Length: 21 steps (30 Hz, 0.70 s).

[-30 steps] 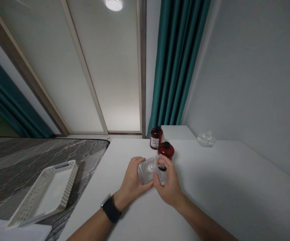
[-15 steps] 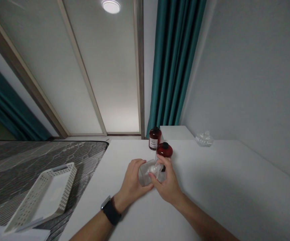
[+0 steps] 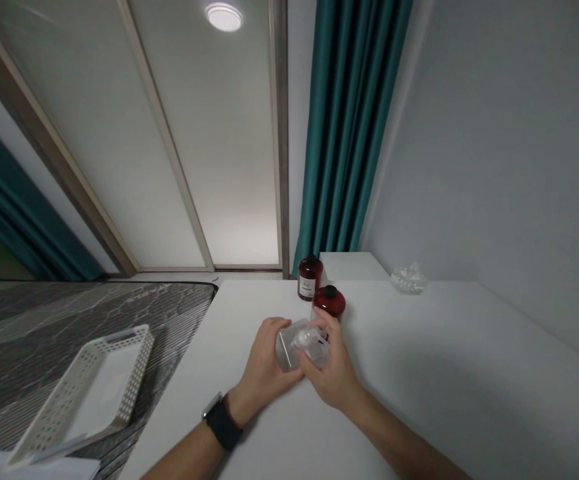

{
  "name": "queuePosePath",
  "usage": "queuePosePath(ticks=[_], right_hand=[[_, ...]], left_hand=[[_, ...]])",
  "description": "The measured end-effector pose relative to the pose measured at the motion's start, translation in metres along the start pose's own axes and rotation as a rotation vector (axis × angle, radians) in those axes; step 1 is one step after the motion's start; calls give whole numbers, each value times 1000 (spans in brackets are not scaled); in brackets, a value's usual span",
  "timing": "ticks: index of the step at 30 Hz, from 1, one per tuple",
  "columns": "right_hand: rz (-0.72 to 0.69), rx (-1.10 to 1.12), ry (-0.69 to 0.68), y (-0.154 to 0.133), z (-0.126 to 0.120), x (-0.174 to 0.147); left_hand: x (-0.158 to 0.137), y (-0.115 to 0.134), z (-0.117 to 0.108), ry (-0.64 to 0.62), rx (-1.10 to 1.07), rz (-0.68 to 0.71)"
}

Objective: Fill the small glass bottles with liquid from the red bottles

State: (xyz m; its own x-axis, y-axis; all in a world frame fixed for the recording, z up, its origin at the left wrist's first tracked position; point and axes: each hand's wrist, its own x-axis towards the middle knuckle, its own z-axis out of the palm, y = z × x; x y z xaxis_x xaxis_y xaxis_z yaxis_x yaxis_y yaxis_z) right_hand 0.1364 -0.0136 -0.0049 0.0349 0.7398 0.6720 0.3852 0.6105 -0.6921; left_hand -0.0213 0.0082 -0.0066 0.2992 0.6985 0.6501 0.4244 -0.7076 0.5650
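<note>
A clear square-sided bottle [image 3: 286,350] with a pale, pump-like top [image 3: 305,338] is between my hands over the white table. My left hand [image 3: 265,358] wraps round its left side, thumb along the near edge. From the right, my right hand [image 3: 337,370] has its thumb and fingers closed round the pale top; the fingers hide part of it. Just behind the right fingertips stands a dark red bottle [image 3: 330,302] with a black cap. A second red bottle [image 3: 309,277] with a white label stands upright farther back.
A white box-like block [image 3: 352,265] stands at the back of the white table [image 3: 419,387]. Near the wall sits a clear ribbed glass-like dish [image 3: 408,279]. To the left, a white perforated basket [image 3: 137,387] rests over the grey patterned surface [image 3: 169,303], beyond the table edge.
The right fingers have shifted slightly on the pale top, so more of it shows. Both hands stay on the clear bottle; the red bottles have not moved.
</note>
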Motion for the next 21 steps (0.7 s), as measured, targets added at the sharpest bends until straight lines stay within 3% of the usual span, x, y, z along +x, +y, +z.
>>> queuePosePath(ticks=[3,8,13,17,21], right_hand=[[68,35,-5,-2,2,0],[42,188,-80,-5,2,-1],[92,25,-17,-1,4,-2],[0,-38,5,4,-1,-1],[-80,-39,111,10,-6,0]], left_hand=[[0,1,0,-21,-4,-11],[0,2,0,-42,-23,-48],[-1,2,0,-68,-47,-27],[1,4,0,-67,-53,-56],[1,3,0,-95,-50,-67]])
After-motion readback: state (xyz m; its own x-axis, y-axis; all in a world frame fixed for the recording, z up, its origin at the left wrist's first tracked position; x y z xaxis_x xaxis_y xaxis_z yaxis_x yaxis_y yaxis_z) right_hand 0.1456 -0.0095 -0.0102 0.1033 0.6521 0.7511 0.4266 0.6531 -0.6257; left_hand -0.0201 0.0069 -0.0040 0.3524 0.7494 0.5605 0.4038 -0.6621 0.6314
